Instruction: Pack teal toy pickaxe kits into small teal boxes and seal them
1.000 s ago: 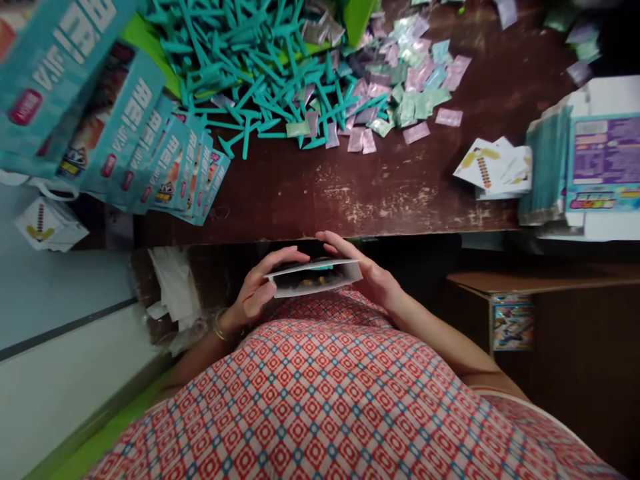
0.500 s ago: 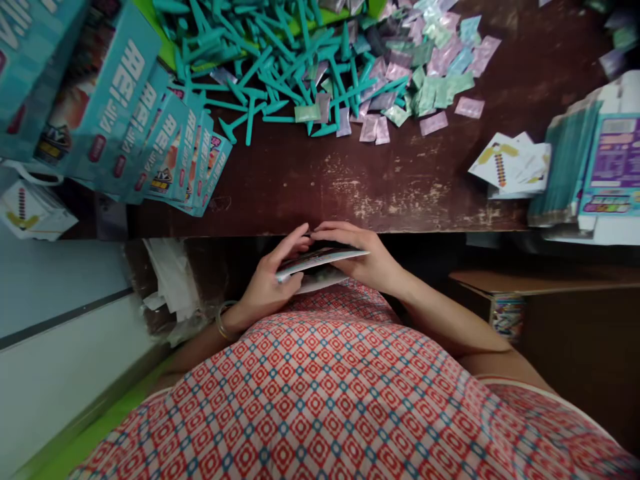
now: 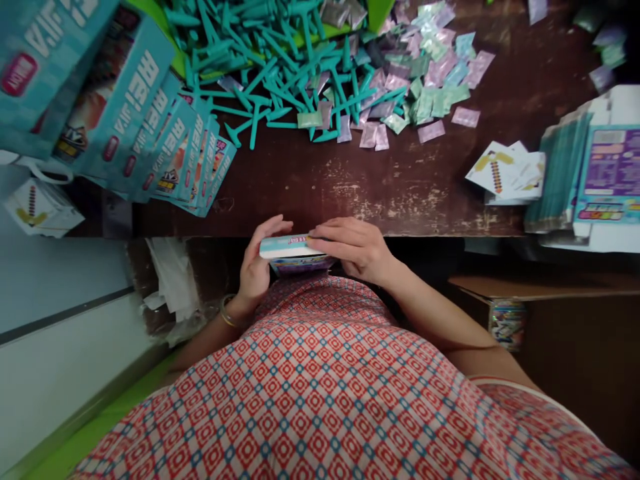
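A small turquoise and white cardboard box (image 3: 283, 248) is between my hands, just off the table's near edge and above my lap. One narrow face is turned up, and a printed purple side shows below it. My left hand (image 3: 254, 270) grips the box's left end, the thumb side against it and the fingers behind. My right hand (image 3: 364, 250) is closed over the right end, its fingers lying across the top flap. The right end is hidden under those fingers.
Filled turquoise boxes (image 3: 135, 127) stand in a row at left. Teal plastic hammers (image 3: 280, 73) and small foil sachets (image 3: 435, 97) are heaped at the back. Printed cards (image 3: 505, 170) lie beside stacked flat boxes (image 3: 560, 177) at right. A brown carton (image 3: 565, 347) stands below.
The flat-looking cardboard has been opened out into a box and turned so a narrow face points up. My left hand moved slightly left; the right hand's fingers came down over the box's top.
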{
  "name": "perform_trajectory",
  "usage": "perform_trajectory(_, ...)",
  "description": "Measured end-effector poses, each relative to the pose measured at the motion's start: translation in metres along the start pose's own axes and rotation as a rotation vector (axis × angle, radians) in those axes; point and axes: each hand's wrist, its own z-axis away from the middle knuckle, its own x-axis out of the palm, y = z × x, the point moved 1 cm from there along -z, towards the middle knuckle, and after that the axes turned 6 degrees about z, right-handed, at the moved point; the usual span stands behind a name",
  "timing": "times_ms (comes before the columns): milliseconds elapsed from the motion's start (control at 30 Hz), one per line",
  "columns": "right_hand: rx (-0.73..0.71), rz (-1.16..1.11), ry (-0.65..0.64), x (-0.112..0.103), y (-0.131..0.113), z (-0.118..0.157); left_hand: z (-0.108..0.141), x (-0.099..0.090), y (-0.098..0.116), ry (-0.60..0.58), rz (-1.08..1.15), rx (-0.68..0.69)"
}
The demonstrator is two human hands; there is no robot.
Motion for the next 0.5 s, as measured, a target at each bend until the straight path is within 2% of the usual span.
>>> perform_trajectory(67, -0.036, 0.059, -0.101, -0.004, -0.003, -0.008, -0.008, -0.002, -0.002, 0.000, 0.005, 0.002)
perform_trajectory(133, -0.005, 0.050, -0.150, -0.008, -0.007, -0.013, -0.013, -0.003, -0.003, -0.033, 0.023, -0.024)
perform_trajectory(300, 0.148, -0.023, -0.128, -0.011, -0.010, -0.018, -0.010, 0.000, -0.007, -0.087, 0.028, -0.058)
perform_trajectory(400, 0.139, 0.023, -0.091, -0.011, -0.008, -0.017, -0.004, -0.004, -0.017, -0.053, -0.036, 0.081)
perform_trajectory(500, 0.028, 0.111, -0.164, -0.008, -0.001, -0.008, -0.005, -0.016, -0.026, -0.070, -0.210, 0.320)
